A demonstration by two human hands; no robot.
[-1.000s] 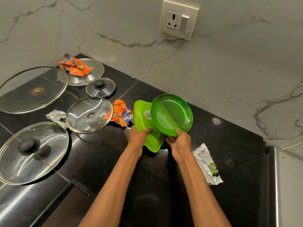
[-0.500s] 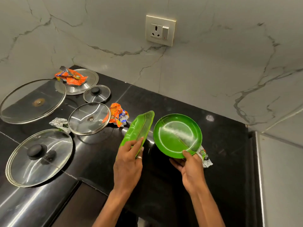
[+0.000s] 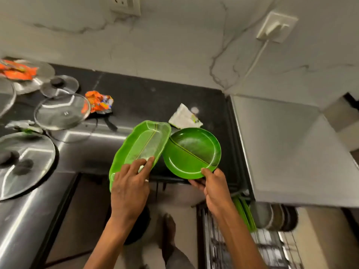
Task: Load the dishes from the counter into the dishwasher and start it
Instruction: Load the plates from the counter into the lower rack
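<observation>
I see left hand (image 3: pixel 130 189) gripping oblong green leaf-shaped plastic tray (image 3: pixel 141 144) at its near end, fingers on the inner face; right hand (image 3: pixel 215 189) pinches round green plastic plate (image 3: pixel 192 152) by near rim. Both dishes side by side over black bench (image 3: pixel 155 98) front edge. Wire dishwasher rack (image 3: pixel 233 249) lower right.

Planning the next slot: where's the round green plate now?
Head view, centre-right: the round green plate is held by the right hand over the counter edge, beside the oblong green tray.
</observation>
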